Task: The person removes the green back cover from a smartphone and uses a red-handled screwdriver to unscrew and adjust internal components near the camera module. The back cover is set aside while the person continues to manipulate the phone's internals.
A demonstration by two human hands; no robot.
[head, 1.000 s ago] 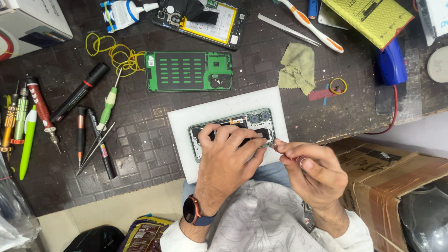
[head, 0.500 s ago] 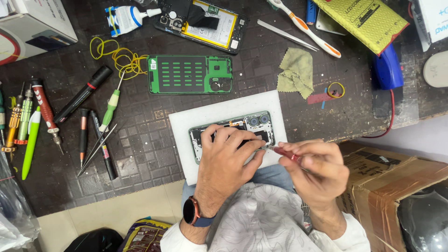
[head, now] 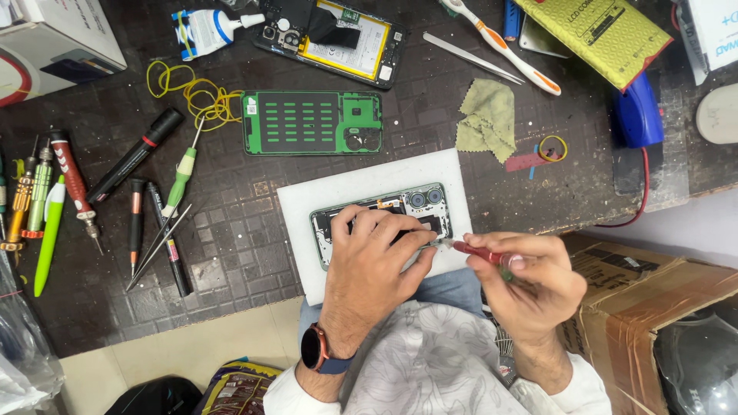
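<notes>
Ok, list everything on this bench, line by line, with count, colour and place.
opened phone: one, dark inside, on the white mat, under the left hand
white mat: one, centre of the bench
green back cover: one, above the mat
second open phone: one, yellow battery showing, top centre
glue tube: one, white and blue, top left
yellow rubber bands: a loose tangle, left of the green cover
hand tools: several, red, green, black, left side
tweezers: one, metal, top centre
toothbrush: one, white and orange, top right
cloth: one, olive, right of the cover
red screwdriver: one, in the right hand's grip
left hand: on the opened phone
right hand: holding the screwdriver
</notes>
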